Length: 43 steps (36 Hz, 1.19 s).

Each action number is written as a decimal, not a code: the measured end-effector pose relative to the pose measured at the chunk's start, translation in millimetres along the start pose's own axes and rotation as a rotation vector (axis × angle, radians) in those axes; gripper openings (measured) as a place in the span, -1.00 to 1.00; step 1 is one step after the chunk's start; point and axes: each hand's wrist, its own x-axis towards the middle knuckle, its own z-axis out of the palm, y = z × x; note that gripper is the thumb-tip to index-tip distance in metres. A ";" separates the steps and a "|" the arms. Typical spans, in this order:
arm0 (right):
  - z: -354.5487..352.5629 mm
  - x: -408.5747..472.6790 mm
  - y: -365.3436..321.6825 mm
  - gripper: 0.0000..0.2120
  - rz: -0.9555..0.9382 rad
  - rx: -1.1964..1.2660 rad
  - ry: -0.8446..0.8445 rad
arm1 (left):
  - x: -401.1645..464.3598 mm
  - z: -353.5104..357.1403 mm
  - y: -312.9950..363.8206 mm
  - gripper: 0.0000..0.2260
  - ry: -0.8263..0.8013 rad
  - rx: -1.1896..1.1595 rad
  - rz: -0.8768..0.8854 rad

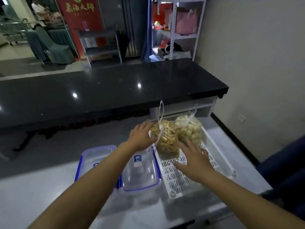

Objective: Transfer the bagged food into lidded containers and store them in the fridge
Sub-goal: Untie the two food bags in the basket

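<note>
Two clear tied plastic bags stand in the white slotted plastic basket (198, 176) ahead of you: the bag of tan stick-shaped snacks (166, 139) sits between your hands, and the bag of pale round puffs (189, 128) is just beyond your right hand (194, 161). Your left hand (140, 138) lies open against the left flank of the stick bag, fingers spread; your right hand is also open, fingers apart, near the bag's lower right side, though whether it touches the plastic is hard to tell. Neither hand has closed on anything yet.

Press in from both sides and cradle the bag low, since the contents look brittle and will likely crush under a hard squeeze. Lifting by the knotted handles (160, 116) is probably gentler. Bring it up clear of the basket wall without dragging the round-puff bag along, as the two are pressed together.

Under your left forearm on the grey table (33, 195) sit two clear rectangular containers with blue-clipped lids, the nearer one (140, 171) just beside the basket and the other container (94, 156) left of it. Both lids appear on, so open one before untying.
</note>
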 end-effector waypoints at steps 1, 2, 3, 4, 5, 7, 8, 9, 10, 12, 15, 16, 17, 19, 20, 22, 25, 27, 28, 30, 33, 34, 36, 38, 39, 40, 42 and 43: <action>0.6 2.5 -2.7 -0.19 -0.005 0.007 0.016 | 6.4 -4.3 -0.1 -0.30 0.011 0.015 0.047; 1.4 8.5 -4.8 -0.19 0.008 0.008 0.036 | 13.9 -9.5 0.1 -0.30 0.009 0.043 0.073; 2.9 13.2 -7.7 -0.19 0.018 0.006 0.046 | 22.3 -13.6 -0.5 -0.30 -0.009 0.062 0.092; 4.1 17.3 -11.0 -0.19 0.023 0.021 0.060 | 29.5 -18.0 -0.9 -0.28 -0.033 0.066 0.104; 5.6 22.6 -13.5 -0.18 0.032 0.034 0.068 | 37.1 -20.3 -1.5 -0.27 -0.058 0.081 0.121; 8.3 31.9 -18.7 -0.16 0.046 0.070 0.074 | 48.1 -22.5 -2.9 -0.25 -0.113 0.139 0.170; 8.7 36.8 -21.0 -0.15 0.057 0.094 0.074 | 53.6 -23.0 -4.1 -0.24 -0.141 0.172 0.191; 10.3 41.1 -23.4 -0.14 0.062 0.131 0.080 | 57.5 -23.3 -4.7 -0.22 -0.160 0.192 0.200; 11.9 45.0 -26.1 -0.14 0.065 0.166 0.084 | 61.1 -23.0 -4.8 -0.20 -0.173 0.204 0.204; 15.2 52.4 -30.1 -0.13 0.070 0.233 0.102 | 67.0 -21.0 -3.0 -0.15 -0.191 0.192 0.216; 19.2 61.1 -32.9 -0.09 0.076 0.338 0.137 | 74.0 -16.5 1.0 -0.17 -0.183 0.126 0.263; 20.3 63.3 -32.8 -0.08 0.076 0.378 0.149 | 76.7 -14.2 1.2 -0.22 -0.182 0.093 0.278; 20.9 64.9 -32.5 -0.07 0.077 0.412 0.162 | 78.3 -12.8 2.1 -0.26 -0.182 0.059 0.282; 21.1 66.0 -29.8 -0.06 0.078 0.485 0.176 | 78.1 -10.2 3.9 -0.33 -0.183 -0.004 0.295; 20.4 65.5 -27.6 -0.06 0.074 0.517 0.179 | 77.2 -9.1 4.9 -0.36 -0.180 -0.022 0.310; 17.9 61.9 -21.6 -0.07 0.062 0.568 0.170 | 73.6 -6.4 7.0 -0.42 -0.163 -0.047 0.338; 12.3 52.0 -6.2 -0.10 0.036 0.595 0.150 | 64.7 2.5 9.5 -0.50 -0.164 -0.106 0.344; 7.1 45.1 5.4 -0.14 0.015 0.575 0.119 | 53.3 11.1 13.1 -0.52 -0.135 -0.106 0.294; 4.5 42.1 11.3 -0.16 0.002 0.574 0.103 | 46.9 16.4 14.7 -0.52 -0.109 -0.110 0.265; -1.1 38.0 21.1 -0.22 -0.030 0.596 0.087 | 33.1 26.7 19.4 -0.54 -0.041 -0.149 0.214; -10.0 37.1 33.0 -0.26 -0.071 0.658 0.067 | 14.1 40.2 28.2 -0.62 0.067 -0.228 0.162; -12.6 37.3 36.8 -0.26 -0.081 0.680 0.059 | 9.0 44.0 31.6 -0.62 0.090 -0.246 0.145; -17.5 37.0 43.0 -0.27 -0.110 0.712 0.041 | -0.3 50.3 39.9 -0.59 0.114 -0.273 0.103; -22.2 36.2 49.9 -0.32 -0.127 0.744 0.008 | -9.6 55.4 49.6 -0.55 0.133 -0.301 0.069; -25.1 35.7 53.6 -0.33 -0.131 0.762 -0.012 | -14.8 57.5 54.8 -0.54 0.142 -0.319 0.057; -28.5 35.0 57.8 -0.34 -0.139 0.769 -0.032 | -20.6 59.4 60.5 -0.54 0.151 -0.337 0.045; -35.5 32.5 67.6 -0.35 -0.170 0.746 -0.072 | -32.6 62.4 73.3 -0.54 0.167 -0.371 0.015; -38.6 30.4 72.8 -0.35 -0.187 0.731 -0.093 | -38.3 63.7 79.4 -0.52 0.173 -0.384 -0.003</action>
